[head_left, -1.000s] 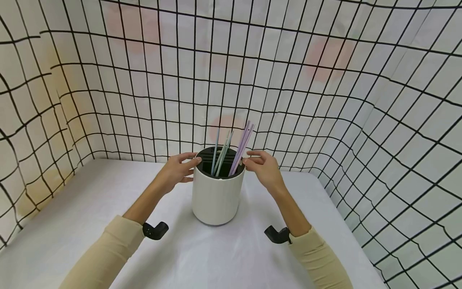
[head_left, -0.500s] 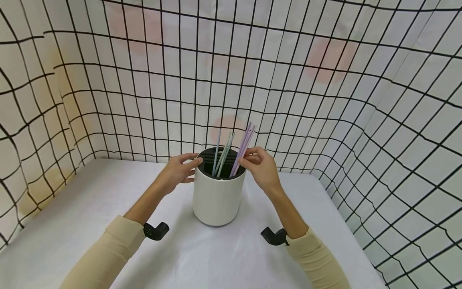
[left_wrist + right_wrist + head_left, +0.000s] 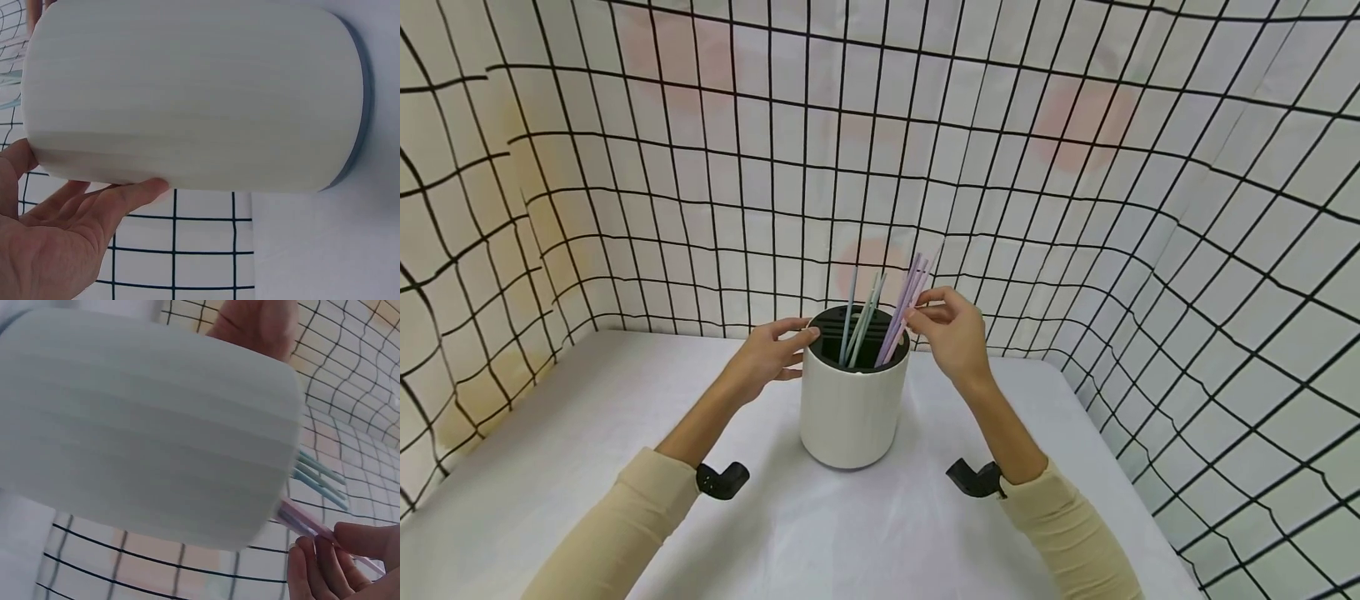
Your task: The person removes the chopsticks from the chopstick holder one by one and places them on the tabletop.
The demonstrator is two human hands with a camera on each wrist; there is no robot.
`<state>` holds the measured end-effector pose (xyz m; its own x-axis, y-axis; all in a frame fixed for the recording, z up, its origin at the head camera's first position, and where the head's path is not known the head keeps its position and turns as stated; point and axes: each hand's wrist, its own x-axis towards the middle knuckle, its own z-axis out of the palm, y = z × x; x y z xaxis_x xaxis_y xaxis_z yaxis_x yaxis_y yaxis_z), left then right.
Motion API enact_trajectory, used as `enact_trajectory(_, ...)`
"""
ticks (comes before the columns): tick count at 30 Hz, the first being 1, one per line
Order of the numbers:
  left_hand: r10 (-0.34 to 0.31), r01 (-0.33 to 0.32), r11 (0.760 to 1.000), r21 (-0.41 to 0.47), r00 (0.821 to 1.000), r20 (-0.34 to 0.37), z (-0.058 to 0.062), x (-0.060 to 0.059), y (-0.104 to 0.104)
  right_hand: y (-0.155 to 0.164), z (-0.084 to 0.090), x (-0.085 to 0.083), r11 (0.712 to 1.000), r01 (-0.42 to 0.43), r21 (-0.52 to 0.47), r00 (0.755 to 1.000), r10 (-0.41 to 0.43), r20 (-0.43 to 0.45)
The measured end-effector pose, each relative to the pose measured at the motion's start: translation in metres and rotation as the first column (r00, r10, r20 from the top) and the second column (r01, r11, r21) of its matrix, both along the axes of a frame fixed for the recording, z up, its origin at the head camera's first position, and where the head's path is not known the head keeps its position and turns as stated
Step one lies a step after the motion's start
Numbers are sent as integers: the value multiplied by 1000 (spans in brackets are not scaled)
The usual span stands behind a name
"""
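Note:
A white cylindrical holder (image 3: 848,408) with a black slotted insert stands mid-table. Several straws lean out of it: pale blue-green straws (image 3: 859,312) in the middle and purple straws (image 3: 906,304) on the right. My left hand (image 3: 767,357) rests against the holder's upper left side, fingers along the wall (image 3: 119,194). My right hand (image 3: 951,329) is raised just above the rim on the right and pinches the purple straws (image 3: 306,525) between thumb and fingertips (image 3: 325,556). The holder fills both wrist views (image 3: 194,94) (image 3: 144,425).
The table is covered with a white cloth (image 3: 550,467). A sheet with a black grid (image 3: 1075,208) hangs close behind and on both sides. A black wrist camera mount (image 3: 722,479) sits on each forearm.
My right hand has risen from the holder's rim and closed its fingertips on the purple straws. The left hand and the holder have stayed where they were.

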<state>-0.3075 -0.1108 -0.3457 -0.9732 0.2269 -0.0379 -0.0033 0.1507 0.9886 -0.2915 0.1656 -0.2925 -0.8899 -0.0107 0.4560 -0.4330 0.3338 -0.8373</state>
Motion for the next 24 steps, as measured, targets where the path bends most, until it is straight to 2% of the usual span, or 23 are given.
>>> enact_trajectory(4,5,-5,1000,0,1000,1,0,1,0,7,27,0,996,-35,-86,997,29,-74)
enact_trajectory(7,8,-8,1000,-1,1000,1,-1,1,1,16,52,2,977,-66,-204,994,46,-101)
enact_trajectory(10,11,-11,1000,-2,1000,1,-1,1,0,29,75,4,952,-66,-299,995,43,-85)
enact_trajectory(14,7,-7,1000,-3,1000,-6,-2,1,1,55,94,4,937,-39,-346,999,35,-18)
enact_trajectory(16,6,-6,1000,-5,1000,-9,-2,1,1,70,95,3,943,-12,-334,1000,19,20)
enact_trajectory(19,8,-8,1000,-7,1000,-9,-2,1,2,95,86,0,954,39,-297,997,-17,76)
enact_trajectory(24,16,-16,1000,-11,1000,-6,-1,1,2,138,52,-8,974,117,-193,982,-84,172)
